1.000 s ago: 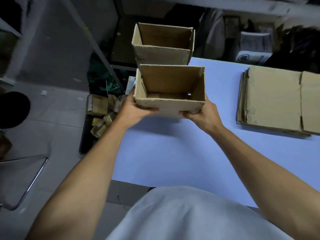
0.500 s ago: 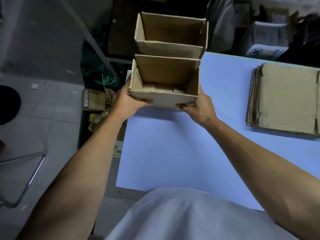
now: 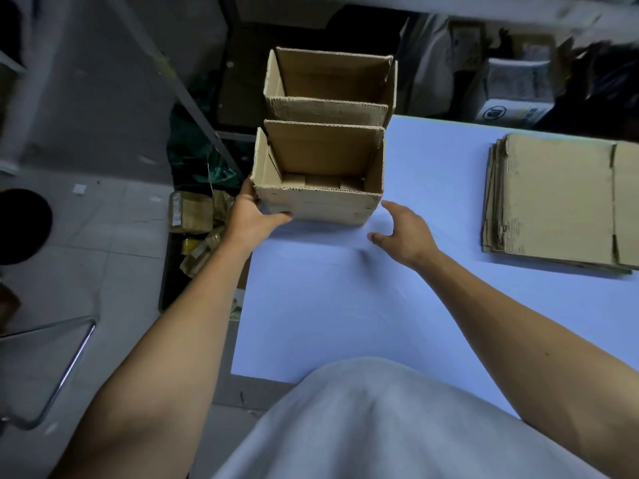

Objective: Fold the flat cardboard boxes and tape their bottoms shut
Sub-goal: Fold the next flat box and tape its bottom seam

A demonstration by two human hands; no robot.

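Observation:
A folded-up cardboard box (image 3: 321, 205), open at the top, stands on the pale blue table (image 3: 345, 305) at its far left corner. A second folded box (image 3: 328, 110) stands directly behind it. My left hand (image 3: 252, 216) grips the near box at its lower left corner. My right hand (image 3: 403, 231) hovers just right of the box, fingers spread, touching nothing. A stack of flat cardboard boxes (image 3: 560, 198) lies at the table's right side.
Left of the table, a dark crate (image 3: 193, 236) on the floor holds rolls of tape and scraps. A metal chair frame (image 3: 55, 368) stands at the lower left. Shelving and bags crowd the dark space behind the table.
The near box has come down onto the table in front of the other box. My right hand has let go of it and pulled back to the right; my left hand still holds it.

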